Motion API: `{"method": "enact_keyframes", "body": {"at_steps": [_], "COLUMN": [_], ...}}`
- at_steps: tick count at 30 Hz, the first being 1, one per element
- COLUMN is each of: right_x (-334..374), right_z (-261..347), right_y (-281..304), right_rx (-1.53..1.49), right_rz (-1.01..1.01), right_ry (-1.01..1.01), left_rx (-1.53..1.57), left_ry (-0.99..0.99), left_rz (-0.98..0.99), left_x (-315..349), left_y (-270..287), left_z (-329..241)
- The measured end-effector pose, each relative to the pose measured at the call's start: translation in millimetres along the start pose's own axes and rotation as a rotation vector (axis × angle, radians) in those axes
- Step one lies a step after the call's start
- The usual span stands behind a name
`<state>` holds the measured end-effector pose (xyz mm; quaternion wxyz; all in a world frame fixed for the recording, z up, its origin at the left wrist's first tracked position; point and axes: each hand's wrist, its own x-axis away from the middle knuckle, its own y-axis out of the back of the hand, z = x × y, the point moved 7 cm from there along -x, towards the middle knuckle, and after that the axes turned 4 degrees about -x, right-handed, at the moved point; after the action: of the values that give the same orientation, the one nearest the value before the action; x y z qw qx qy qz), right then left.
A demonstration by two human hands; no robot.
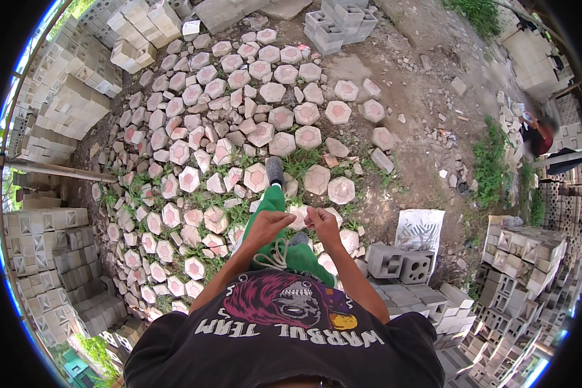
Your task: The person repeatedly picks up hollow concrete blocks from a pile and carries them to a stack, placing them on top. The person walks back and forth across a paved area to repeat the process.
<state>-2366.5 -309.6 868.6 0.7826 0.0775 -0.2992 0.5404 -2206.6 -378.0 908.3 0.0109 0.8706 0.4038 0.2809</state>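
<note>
In front of my waist, my left hand (270, 227) is closed, its thumb and fingers pressed together and pointing right. A short gap away, my right hand (323, 225) is curled closed, fingertips toward the left hand. Whether either one pinches something small is hidden. Below them show my green trousers (269, 205) with a pale drawstring (273, 255). One grey shoe (275, 171) is stretched forward among hexagonal paving blocks (317, 180), which have reddish centres. Another paving block (298, 216) lies on the ground behind the gap between my hands.
Broken stones and grass lie among the pavers. Hollow grey blocks (385, 260) stand at right beside a printed white sheet (420, 231). Block stacks line the left (74, 107) and right (524, 249). A bamboo pole (64, 170) juts in from the left. A person (538, 137) is at far right.
</note>
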Motion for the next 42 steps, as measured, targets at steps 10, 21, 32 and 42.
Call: {"method": "enact_keyframes", "body": {"at_steps": [10, 21, 32, 42], "right_x": [-127, -248, -388, -505], "right_z": [89, 212, 263, 385], "right_y": [-6, -14, 30, 85], "right_rx": [-0.107, -0.200, -0.210, -0.130], "right_rz": [-0.167, -0.251, -0.155, 0.021], "right_ry": [0.036, 0.122, -0.003, 0.111], "left_rx": [0.183, 0.238, 0.071, 0.127], "left_ry": [-0.225, -0.119, 0.038, -0.117], "left_rz": [0.069, -0.123, -0.144, -0.215], "left_x": [-199, -303, -387, -533], "left_y": [85, 219, 192, 152], "left_z": [-108, -131, -196, -303]}}
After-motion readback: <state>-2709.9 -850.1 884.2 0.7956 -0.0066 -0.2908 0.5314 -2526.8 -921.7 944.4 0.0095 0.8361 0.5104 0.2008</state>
